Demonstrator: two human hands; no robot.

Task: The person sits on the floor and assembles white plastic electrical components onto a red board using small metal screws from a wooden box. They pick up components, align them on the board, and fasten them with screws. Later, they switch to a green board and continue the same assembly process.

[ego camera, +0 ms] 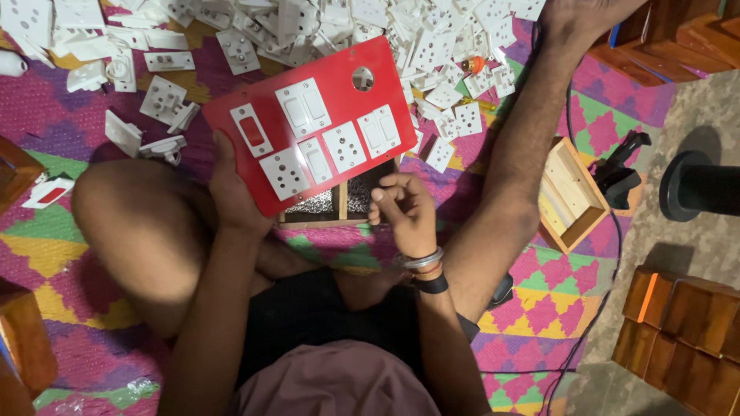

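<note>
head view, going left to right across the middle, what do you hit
small white switch with red rocker → left hand → red switch panel → right hand → open wooden box → black cylinder

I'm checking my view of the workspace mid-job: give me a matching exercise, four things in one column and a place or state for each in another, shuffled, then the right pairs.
Things:
1. red switch panel
2. loose white sockets
3. left hand
4. open wooden box

Places or states:
A. heaped on the mat beyond the panel
B. gripping the panel's lower left edge
C. tilted over a wooden frame, fitted with white switches
D. lying on the mat at the right, beside a cable

Pairs: 1-C, 2-A, 3-B, 4-D
</note>
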